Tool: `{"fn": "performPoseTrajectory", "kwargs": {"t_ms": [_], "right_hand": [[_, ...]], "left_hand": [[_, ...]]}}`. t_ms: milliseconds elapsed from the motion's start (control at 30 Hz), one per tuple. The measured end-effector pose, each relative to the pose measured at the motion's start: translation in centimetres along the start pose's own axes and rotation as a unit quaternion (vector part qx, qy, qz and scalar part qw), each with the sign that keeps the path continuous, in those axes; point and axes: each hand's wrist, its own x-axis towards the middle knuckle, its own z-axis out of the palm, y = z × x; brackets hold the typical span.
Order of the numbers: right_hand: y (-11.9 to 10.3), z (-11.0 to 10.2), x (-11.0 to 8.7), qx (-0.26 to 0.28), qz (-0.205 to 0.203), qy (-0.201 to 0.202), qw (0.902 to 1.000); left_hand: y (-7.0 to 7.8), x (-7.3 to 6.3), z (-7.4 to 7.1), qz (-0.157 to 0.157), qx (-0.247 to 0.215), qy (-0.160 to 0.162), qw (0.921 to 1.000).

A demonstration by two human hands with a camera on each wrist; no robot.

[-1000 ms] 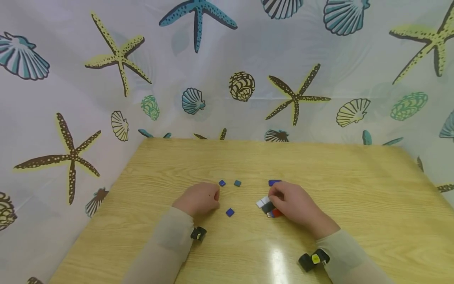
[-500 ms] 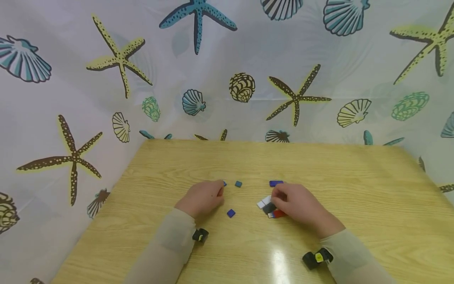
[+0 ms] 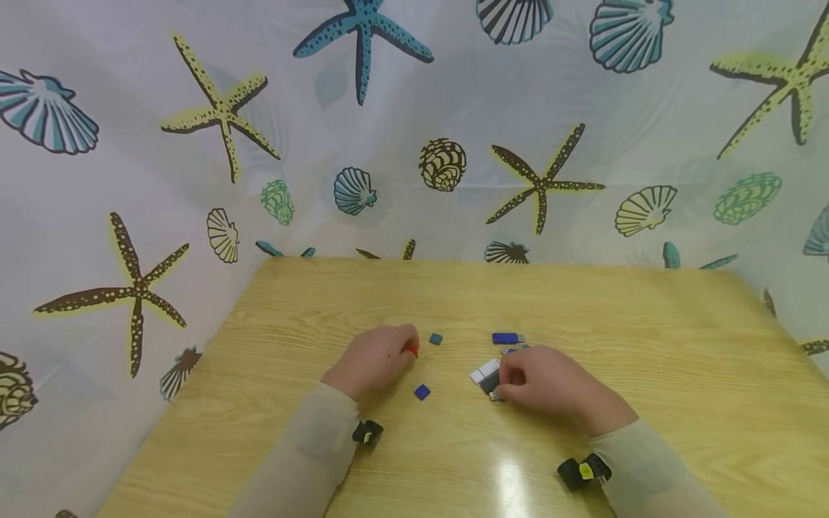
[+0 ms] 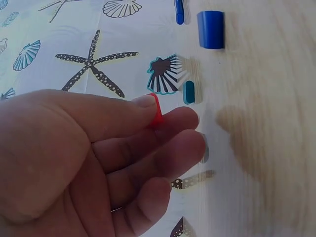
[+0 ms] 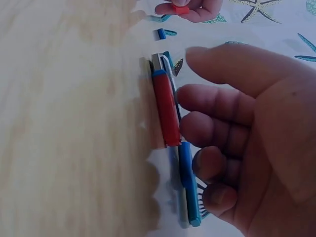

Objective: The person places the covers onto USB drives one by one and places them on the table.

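Observation:
My left hand (image 3: pixel 378 362) is raised over the middle of the table, thumb and index finger pinching a small red cap (image 4: pixel 157 109). A teal cap (image 3: pixel 437 339) lies just beyond it, and a blue cap (image 3: pixel 422 392) lies to its right. My right hand (image 3: pixel 547 381) is at the USB sticks, its fingers loosely curled with nothing between thumb and index finger. In the right wrist view its fingertips are right beside a red USB stick (image 5: pixel 166 106). From the head view, that hand hides most of the stick; the metal plug (image 3: pixel 496 396) shows.
Near the right hand lie a white USB stick (image 3: pixel 486 370), a dark grey one (image 3: pixel 490 383) and a blue one (image 3: pixel 506 338). Another blue piece (image 3: pixel 516 350) shows partly behind the hand. A cloth (image 3: pixel 401 129) printed with shells and starfish hangs behind the wooden table (image 3: pixel 363 288).
My left hand has moved right, covering a blue cap seen before; the red cap now shows in its fingers. The right hand has shifted slightly right and nearer, covering the red USB stick's body.

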Motion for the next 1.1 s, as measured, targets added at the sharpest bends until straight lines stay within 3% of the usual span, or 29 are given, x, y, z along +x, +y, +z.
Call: {"fn": "performPoseTrajectory", "kwargs": {"t_ms": [533,800,1100], "right_hand": [[-0.2,-0.3,-0.4,-0.01,-0.009,-0.045,0.9989],[-0.2,-0.1,-0.4,0.013,-0.003,-0.059,0.9982],[-0.2,0.1,-0.3,0.022,-0.021,-0.037,0.9989]], "left_hand": [[0.6,-0.1,-0.1,-0.015,-0.033,0.015,0.9992],[0.9,-0.2,-0.1,0.002,-0.048,0.013,0.9987],[1.3,-0.1,-0.2,0.015,-0.097,-0.013,0.9951]]}}
